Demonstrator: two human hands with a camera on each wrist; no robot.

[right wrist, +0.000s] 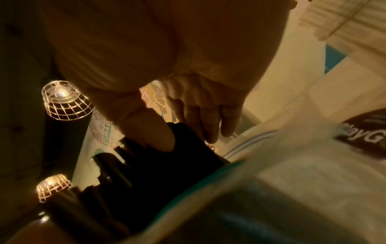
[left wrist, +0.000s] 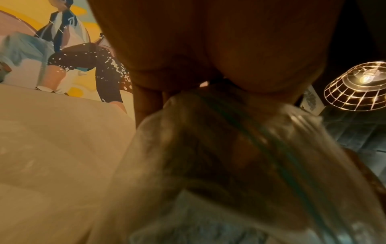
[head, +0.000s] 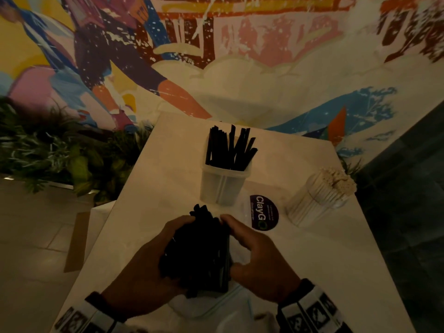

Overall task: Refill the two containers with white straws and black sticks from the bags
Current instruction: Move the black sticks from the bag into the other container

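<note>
The left hand (head: 144,263) and right hand (head: 259,258) are together grasping a bundle of black sticks (head: 199,251) above the table (head: 149,188). Beyond, one container (head: 223,186) is holding black sticks; rightward, another container (head: 317,200) is holding white straws (head: 336,180).

Both hands bare: left hand (head: 144,263), right hand (head: 262,255). Each wrist carries a dark band (head: 300,288) followed by a white cuff (head: 312,308) printed with black square marker patterns. Left wrist cuff (head: 89,316) shows the same markings. No rings visible.
</note>
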